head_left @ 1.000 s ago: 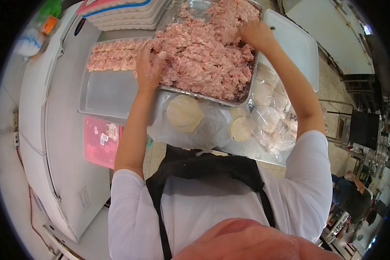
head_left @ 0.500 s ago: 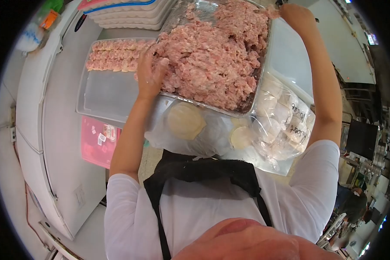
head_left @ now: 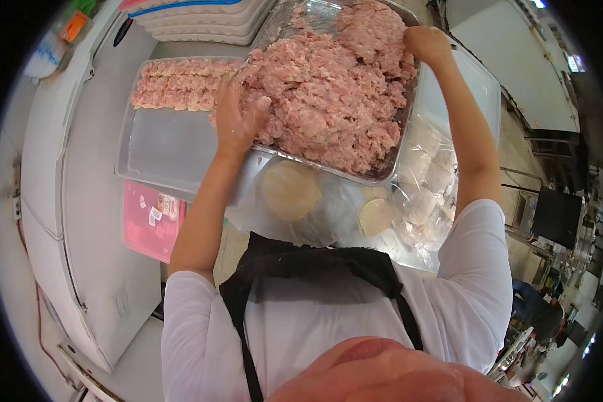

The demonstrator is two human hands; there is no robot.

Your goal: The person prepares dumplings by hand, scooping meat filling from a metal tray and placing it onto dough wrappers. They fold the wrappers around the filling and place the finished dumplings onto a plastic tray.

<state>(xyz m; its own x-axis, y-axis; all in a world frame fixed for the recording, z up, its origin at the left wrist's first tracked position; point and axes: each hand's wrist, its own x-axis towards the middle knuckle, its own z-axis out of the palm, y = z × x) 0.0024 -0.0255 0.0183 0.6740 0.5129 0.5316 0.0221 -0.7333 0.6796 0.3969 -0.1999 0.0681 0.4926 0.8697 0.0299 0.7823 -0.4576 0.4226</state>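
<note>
A large mound of pink ground meat (head_left: 328,100) fills most of a shiny metal tray (head_left: 328,167). My left hand (head_left: 238,120) is at the tray's left side, thumb apart and fingers stretched forward; the fingertips partly blend with the meat behind them. At the tray's upper right edge, my right hand (head_left: 430,45) is closed against the meat, and whatever is in its fingers is hidden. Left of my left hand, rows of small meat-filled dumplings (head_left: 181,84) lie in a clear plastic tray (head_left: 164,144). Round pale dough wrappers (head_left: 290,191) lie on plastic nearer my body.
Clear bags of stacked wrappers (head_left: 425,184) lie right of the meat tray. A stack of white trays (head_left: 201,23) stands at the back left. A pink lid or box (head_left: 147,224) is below the dumpling tray. A white freezer-like cabinet (head_left: 94,201) runs along the left.
My right hand has come down and left from beyond the tray's corner, onto the meat's edge. My left hand has shifted slightly, its thumb further out to the right.
</note>
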